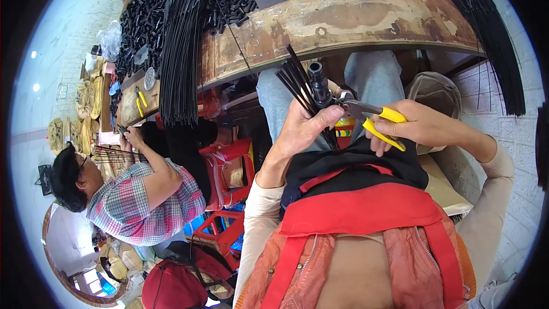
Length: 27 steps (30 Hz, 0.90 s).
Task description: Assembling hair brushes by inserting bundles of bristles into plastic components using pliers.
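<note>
Left hand (pixel 304 130): closed round black rods (pixel 296 84) and black tubular fitting (pixel 320 87), near the workbench (pixel 377 18).
Right hand (pixel 422 123): holding yellow-handled pliers (pixel 393 115), handles spread.
Fitting to pliers: fitting at left, long axis crosswise; tips beside it, contact unclear.
Nearer hand: left.

The left grip (pixel 309 127) holds black rods (pixel 299 87), the right grip (pixel 410 123) yellow-handled pliers (pixel 386 114).

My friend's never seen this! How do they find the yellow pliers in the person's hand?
Find the big wooden table across the top, then look just below its edge to the person's right hand. It grips the yellow-handled pliers, metal nose pointing left toward a black tube. Another yellow-handled tool lies on the table, far left; this one is held.
</note>
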Tool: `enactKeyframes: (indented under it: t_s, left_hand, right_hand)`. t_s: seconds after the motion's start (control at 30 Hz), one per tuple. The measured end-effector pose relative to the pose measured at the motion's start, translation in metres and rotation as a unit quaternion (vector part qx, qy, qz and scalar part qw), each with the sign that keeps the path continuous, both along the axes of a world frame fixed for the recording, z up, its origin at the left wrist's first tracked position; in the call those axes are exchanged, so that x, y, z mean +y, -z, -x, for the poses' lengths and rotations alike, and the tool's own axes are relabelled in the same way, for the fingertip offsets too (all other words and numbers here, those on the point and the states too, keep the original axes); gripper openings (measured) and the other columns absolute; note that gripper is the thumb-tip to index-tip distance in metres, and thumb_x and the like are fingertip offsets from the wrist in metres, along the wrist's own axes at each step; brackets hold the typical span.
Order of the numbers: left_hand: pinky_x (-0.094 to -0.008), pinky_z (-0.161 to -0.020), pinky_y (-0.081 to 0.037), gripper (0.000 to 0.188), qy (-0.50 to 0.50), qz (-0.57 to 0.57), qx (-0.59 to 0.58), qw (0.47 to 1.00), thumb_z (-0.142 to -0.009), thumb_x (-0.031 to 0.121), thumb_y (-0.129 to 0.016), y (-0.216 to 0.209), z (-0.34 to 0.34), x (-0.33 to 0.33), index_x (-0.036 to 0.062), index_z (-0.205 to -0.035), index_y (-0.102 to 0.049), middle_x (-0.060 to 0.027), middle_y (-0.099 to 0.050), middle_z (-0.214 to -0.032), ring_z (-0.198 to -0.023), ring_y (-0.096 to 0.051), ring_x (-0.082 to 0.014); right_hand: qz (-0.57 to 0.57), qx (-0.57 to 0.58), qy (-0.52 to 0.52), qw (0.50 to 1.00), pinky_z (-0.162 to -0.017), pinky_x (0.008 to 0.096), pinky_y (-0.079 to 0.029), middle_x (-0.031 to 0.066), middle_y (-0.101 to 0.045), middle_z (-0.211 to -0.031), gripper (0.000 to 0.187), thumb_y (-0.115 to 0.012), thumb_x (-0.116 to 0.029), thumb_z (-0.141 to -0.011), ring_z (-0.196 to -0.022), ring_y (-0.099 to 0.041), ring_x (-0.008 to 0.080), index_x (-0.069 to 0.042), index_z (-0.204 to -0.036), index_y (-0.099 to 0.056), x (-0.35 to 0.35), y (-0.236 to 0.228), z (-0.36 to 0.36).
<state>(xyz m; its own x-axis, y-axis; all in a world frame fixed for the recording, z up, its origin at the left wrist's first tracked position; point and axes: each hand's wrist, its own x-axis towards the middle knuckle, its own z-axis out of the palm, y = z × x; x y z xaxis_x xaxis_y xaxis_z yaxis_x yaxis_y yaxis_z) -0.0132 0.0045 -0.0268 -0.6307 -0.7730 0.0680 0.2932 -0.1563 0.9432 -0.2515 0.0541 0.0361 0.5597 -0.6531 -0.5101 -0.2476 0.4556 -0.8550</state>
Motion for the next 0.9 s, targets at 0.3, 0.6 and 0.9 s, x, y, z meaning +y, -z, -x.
enactKeyframes:
  t_s: [0.3,0.6,0.9]
  left_hand:
    - [-0.029,-0.079,-0.046,0.027,0.006,0.026,-0.118,0.993,-0.079,0.003,-0.071,-0.017,-0.006,0.015,0.0039,-0.103,-0.058,-0.0021,-0.061,-0.09,-0.086,-0.057,-0.0126]
    - [-0.0265,-0.064,-0.042,0.036,-0.136,-0.02,-0.085,0.987,-0.09,0.002,-0.047,-0.005,0.021,-0.02,-0.0029,-0.125,-0.047,-0.0004,-0.048,-0.077,-0.068,-0.048,-0.0102]
    - [-0.0256,-0.06,-0.038,0.034,-0.079,-0.056,-0.035,0.995,-0.098,0.018,-0.053,0.026,0.044,-0.065,-0.0048,-0.123,-0.048,-0.0002,-0.043,-0.073,-0.064,-0.041,-0.0096]
  right_hand:
    - [-0.154,-0.026,-0.103,0.982,-0.046,0.0245,-0.038,0.0016,-0.051,-0.063,0.044,-0.045,-0.041,-0.101,-0.048,-0.045,0.0077,-0.003,-0.08,-0.055,-0.006,-0.014,0.012]
    - [0.489,0.164,0.036,0.856,-0.067,0.0399,-0.048,0.0159,-0.06,-0.082,0.024,-0.07,-0.021,-0.083,-0.076,-0.061,0.0345,-0.003,-0.096,-0.059,-0.046,0.041,0.03]
    - [0.644,0.463,0.036,0.608,-0.067,0.0431,-0.051,0.0118,-0.064,-0.08,0.014,-0.058,-0.009,-0.075,-0.079,-0.064,0.0312,-0.005,-0.086,-0.065,-0.252,0.082,0.121]
